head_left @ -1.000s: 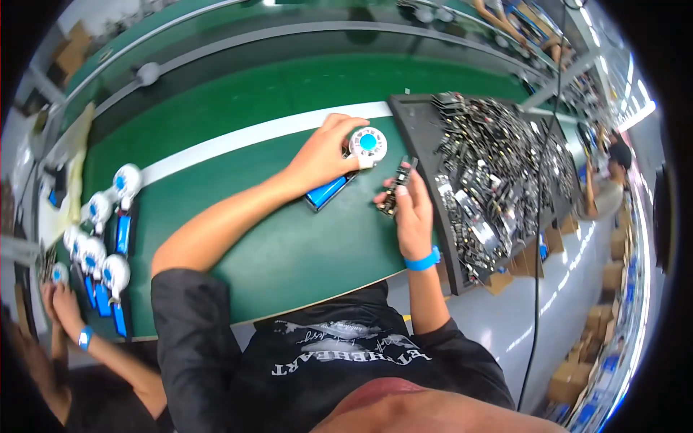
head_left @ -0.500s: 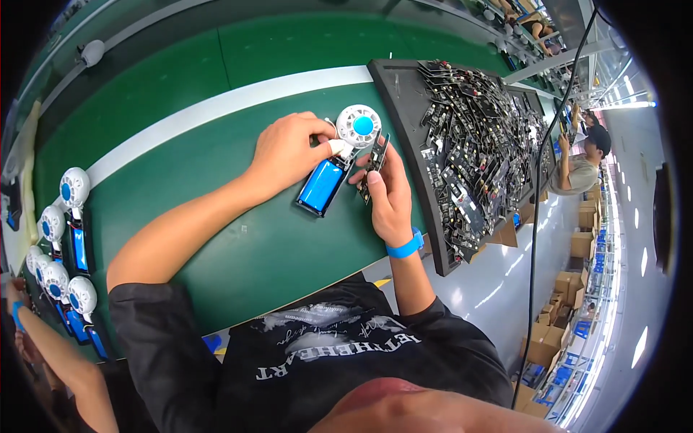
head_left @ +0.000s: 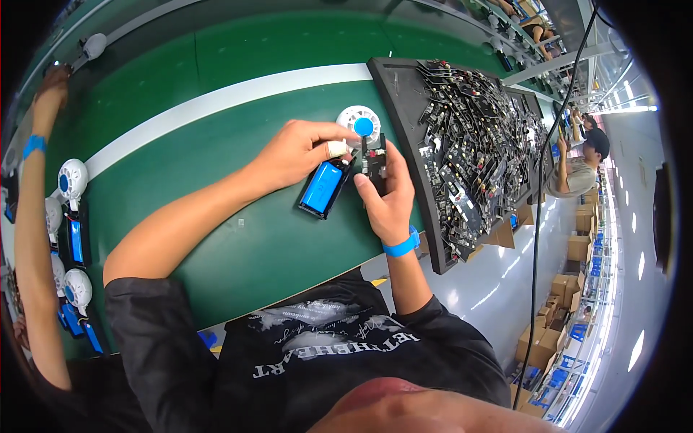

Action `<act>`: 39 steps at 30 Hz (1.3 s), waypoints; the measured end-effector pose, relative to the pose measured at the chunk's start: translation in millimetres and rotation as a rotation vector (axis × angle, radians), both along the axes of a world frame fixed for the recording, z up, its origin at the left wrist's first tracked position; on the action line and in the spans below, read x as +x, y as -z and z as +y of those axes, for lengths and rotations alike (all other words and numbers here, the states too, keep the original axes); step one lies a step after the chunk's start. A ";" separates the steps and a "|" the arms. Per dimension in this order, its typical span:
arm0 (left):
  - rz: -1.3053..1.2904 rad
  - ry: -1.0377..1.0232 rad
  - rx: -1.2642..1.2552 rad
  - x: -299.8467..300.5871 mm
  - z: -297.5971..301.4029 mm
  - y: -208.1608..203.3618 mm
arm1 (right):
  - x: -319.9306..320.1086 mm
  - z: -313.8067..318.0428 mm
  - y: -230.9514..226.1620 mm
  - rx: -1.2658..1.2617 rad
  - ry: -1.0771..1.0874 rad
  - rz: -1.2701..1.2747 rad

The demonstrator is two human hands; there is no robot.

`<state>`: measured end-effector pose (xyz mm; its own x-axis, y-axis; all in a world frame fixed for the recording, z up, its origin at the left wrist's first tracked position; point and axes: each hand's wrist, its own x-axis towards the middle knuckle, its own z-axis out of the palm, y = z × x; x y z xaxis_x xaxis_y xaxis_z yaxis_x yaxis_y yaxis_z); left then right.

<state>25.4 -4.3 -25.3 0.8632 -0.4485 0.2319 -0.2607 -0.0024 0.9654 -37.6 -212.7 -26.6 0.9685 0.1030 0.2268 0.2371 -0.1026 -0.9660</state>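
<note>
A small hand-held fan with a round white head and a blue centre lies on a green work table, its blue battery body angled down toward the person. The left hand curls over the fan from the left, fingers closed on it where the blue body meets the head, one fingertip wrapped in pale tape. The right hand is closed around a small dark circuit board, held upright and touching the fan just below its white head; a blue wristband circles that wrist. Just right of the hands sits a large black tray heaped with many more dark circuit boards. A white stripe runs across the table behind the fan. At the far left edge, several finished white and blue fans lie in a row, and another person's arm, also with a blue wristband, reaches along beside them. Cardboard boxes stand on the floor at the right.
</note>
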 end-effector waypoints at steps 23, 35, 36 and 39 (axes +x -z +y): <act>-0.682 -0.205 0.305 -14.4 2.8 -13.7 | -4.1 8.3 -8.8 -0.512 -0.122 -0.275; -0.866 -0.387 0.493 -25.4 -3.4 -7.2 | -8.0 13.5 -5.5 -0.683 -0.094 -0.259; -0.861 -0.407 0.498 -27.5 -4.2 -9.1 | -9.3 13.0 -6.2 -0.687 -0.098 -0.255; -0.859 -0.368 0.552 -23.4 3.4 -15.5 | -4.8 7.2 -13.6 -0.665 -0.160 -0.246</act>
